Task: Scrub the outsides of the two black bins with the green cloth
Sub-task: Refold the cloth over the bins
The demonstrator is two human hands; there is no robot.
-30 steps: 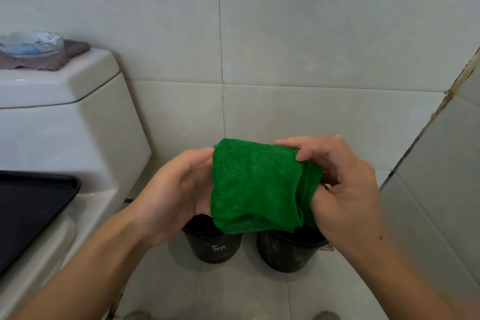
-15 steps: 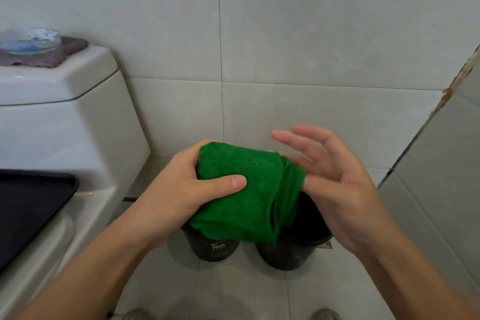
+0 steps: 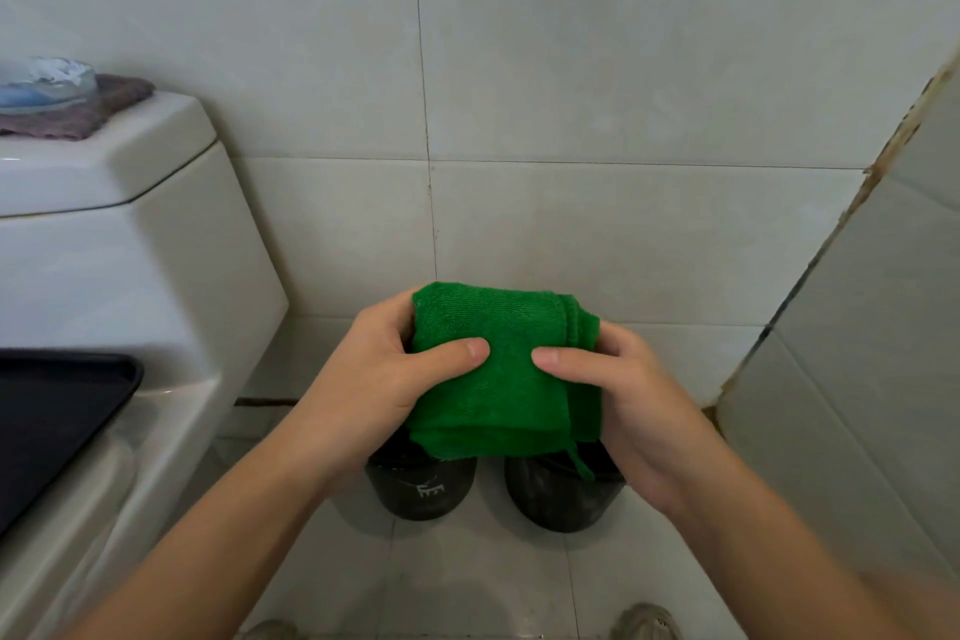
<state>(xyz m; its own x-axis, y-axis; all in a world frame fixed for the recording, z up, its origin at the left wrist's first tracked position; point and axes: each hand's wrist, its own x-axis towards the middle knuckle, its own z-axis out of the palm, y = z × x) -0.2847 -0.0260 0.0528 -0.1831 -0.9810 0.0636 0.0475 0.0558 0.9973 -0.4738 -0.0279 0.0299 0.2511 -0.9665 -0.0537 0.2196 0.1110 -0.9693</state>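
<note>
Pinching the folded green cloth (image 3: pixel 498 369) from both sides, the left hand (image 3: pixel 384 379) and the right hand (image 3: pixel 623 395) hold it up in front of the tiled wall (image 3: pixel 623 68). Each grip is closed on the fabric: the left thumb lies across the near face of the cloth with the fingers curled behind its left edge, and the right thumb presses the same face from the other side, its fingers hidden behind the right edge. A loose corner of the cloth hangs down at the lower right.

Directly below the cloth, on the floor (image 3: pixel 467 577), stand the two black bins side by side, near each other but apart. The left bin (image 3: pixel 421 489) bears a small white mark on its wall; the right bin (image 3: pixel 561 499) looks dusty. The cloth and hands cover the tops of both, and the cloth touches neither.

To the left is a white toilet tank (image 3: pixel 130 234) with a purplish rag (image 3: pixel 78 120) and a glass dish (image 3: pixel 47 83) on its lid. A dark tray (image 3: pixel 52 411) lies lower left.
</note>
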